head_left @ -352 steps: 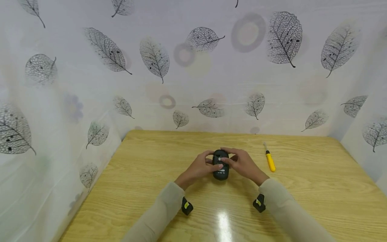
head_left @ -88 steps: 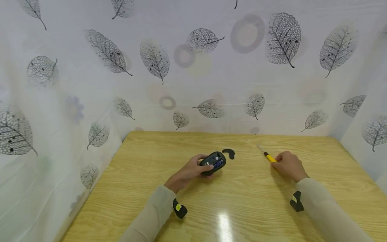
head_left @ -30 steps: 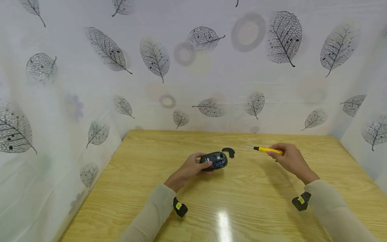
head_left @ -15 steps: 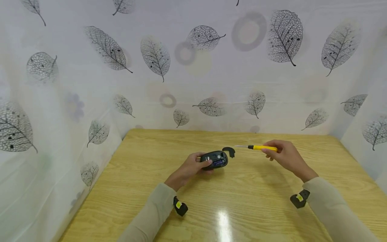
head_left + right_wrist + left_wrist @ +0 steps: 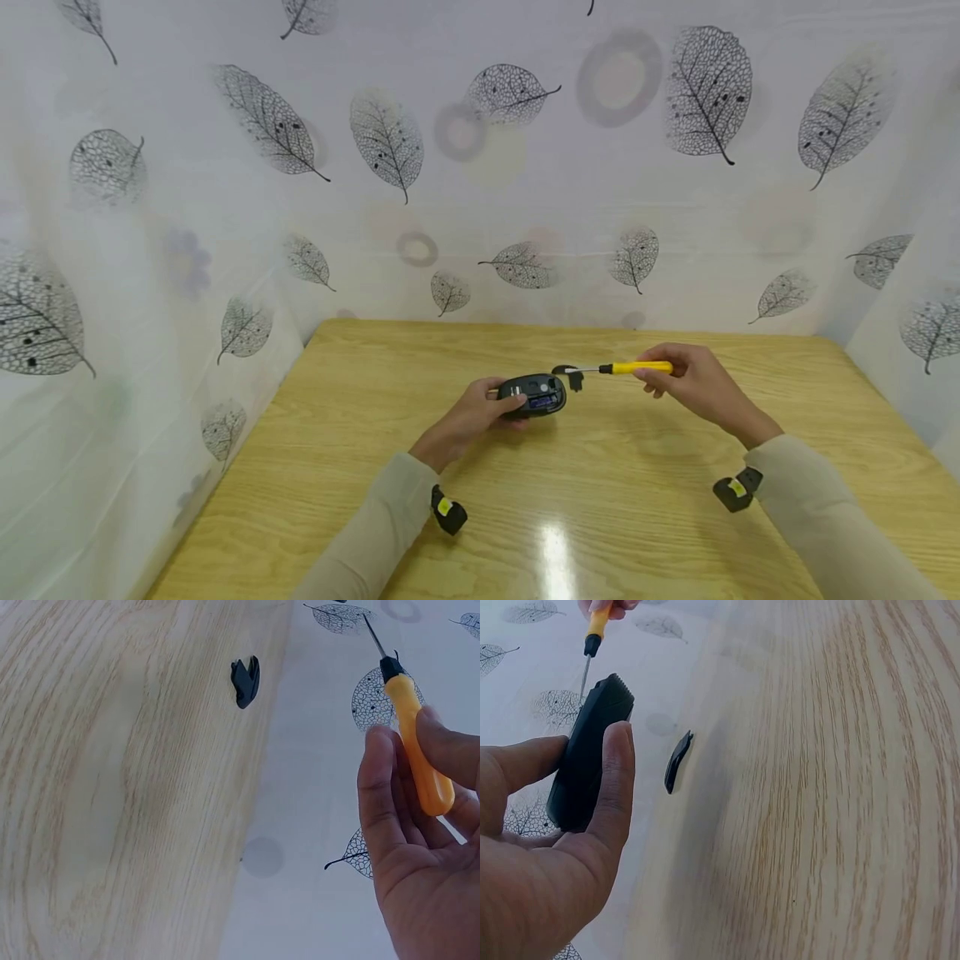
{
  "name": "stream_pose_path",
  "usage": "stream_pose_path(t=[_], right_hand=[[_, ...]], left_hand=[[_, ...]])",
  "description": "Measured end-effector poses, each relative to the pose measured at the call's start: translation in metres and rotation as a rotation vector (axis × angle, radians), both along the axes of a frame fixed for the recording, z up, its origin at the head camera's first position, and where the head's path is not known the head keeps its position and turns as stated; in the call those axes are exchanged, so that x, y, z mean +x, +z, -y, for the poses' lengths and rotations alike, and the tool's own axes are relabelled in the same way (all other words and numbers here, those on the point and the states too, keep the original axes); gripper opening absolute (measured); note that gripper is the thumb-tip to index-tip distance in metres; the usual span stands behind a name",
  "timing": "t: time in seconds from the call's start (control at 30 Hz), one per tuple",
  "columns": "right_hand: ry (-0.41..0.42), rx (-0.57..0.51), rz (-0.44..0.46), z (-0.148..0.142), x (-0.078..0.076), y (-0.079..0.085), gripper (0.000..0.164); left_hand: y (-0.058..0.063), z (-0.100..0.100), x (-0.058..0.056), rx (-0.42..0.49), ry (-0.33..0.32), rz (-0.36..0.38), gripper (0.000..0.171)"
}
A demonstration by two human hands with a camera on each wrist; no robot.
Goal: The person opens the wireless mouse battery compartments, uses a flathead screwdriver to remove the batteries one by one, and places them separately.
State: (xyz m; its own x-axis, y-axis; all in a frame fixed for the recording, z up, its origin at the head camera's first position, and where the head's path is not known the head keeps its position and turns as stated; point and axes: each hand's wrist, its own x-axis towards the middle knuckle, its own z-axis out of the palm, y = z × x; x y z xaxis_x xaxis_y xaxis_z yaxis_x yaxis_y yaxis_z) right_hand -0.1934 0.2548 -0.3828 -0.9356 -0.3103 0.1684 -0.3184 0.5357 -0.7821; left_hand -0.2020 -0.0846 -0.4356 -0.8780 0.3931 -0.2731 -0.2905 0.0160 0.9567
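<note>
My left hand point(image 5: 471, 421) grips a black computer mouse point(image 5: 534, 387) with its underside facing up, thumb on top. Its battery compartment is uncovered and a dark blue battery point(image 5: 542, 402) shows inside. In my right hand point(image 5: 693, 379) is a yellow-handled screwdriver point(image 5: 641, 367), pinched between thumb and fingers, its metal shaft pointing left toward the mouse. On the table behind the mouse lies its curved black cover point(image 5: 576, 382), with the screwdriver's shaft passing over it in the head view. The left wrist view shows the mouse point(image 5: 585, 765) edge-on, the cover point(image 5: 678, 761) apart from it.
A light wood-grain table point(image 5: 360, 367) stretches under both hands. Its far edge meets a pale curtain point(image 5: 525, 200) printed with leaves. A black wrist camera is strapped at each sleeve point(image 5: 386, 500).
Earlier both hands held the mouse; since then the cover came off onto the table, and my right hand took up the screwdriver. Lately the screwdriver moved left toward the mouse, which stays nearly still.
</note>
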Motion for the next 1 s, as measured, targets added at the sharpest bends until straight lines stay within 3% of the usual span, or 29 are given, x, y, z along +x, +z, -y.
stream_pose_path(t=[0.53, 1.0], right_hand=[[0.097, 0.010, 0.021, 0.015, 0.000, 0.015, 0.023], [0.168, 0.138, -0.019, 0.033, 0.002, 0.033, 0.019]], left_hand=[[-0.002, 0.000, -0.001, 0.022, 0.023, 0.009, 0.054], [-0.001, -0.002, -0.001, -0.023, 0.016, -0.004, 0.053]])
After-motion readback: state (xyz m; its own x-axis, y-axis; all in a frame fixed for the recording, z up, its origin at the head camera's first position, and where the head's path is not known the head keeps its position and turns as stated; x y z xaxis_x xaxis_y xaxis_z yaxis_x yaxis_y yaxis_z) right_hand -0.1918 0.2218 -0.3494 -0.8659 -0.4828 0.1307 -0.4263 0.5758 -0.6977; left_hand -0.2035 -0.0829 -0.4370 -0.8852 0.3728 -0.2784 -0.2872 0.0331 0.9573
